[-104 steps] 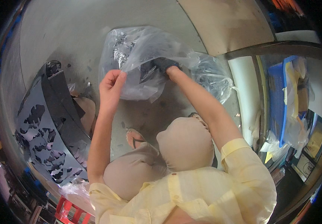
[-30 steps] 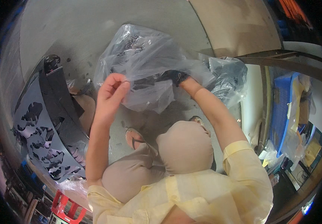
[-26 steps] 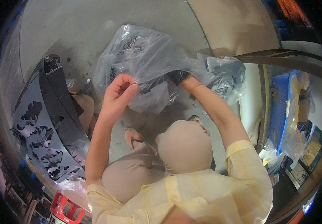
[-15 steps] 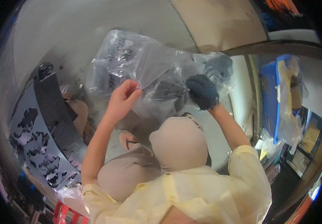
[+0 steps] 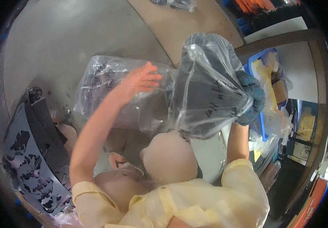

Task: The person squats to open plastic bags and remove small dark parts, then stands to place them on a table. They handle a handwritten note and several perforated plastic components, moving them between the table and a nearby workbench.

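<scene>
My right hand [image 5: 250, 99], in a dark knitted glove, grips the gathered neck of a clear plastic bag [image 5: 205, 81] with dark contents and handwriting on it. The bag is lifted and tilted, its full end pointing left and away from me. My bare left hand [image 5: 139, 83] is raised with fingers stretched, holding nothing. Below it lies a second clear plastic bag [image 5: 107, 78] on the grey floor, also with dark contents and marks; the lifted bag covers its right end.
At the left stands a dark grey panel [image 5: 27, 152] with ragged cutouts. A blue crate [image 5: 262, 114] with yellow and brown packing is on the right, beside a dark frame [image 5: 317, 114]. A brown board [image 5: 186, 28] lies beyond, with another plastic bag [image 5: 181, 4] on it.
My right hand has raised one bag off the floor, up and to the right. My left hand has let go of the plastic and opened. The view has shifted somewhat.
</scene>
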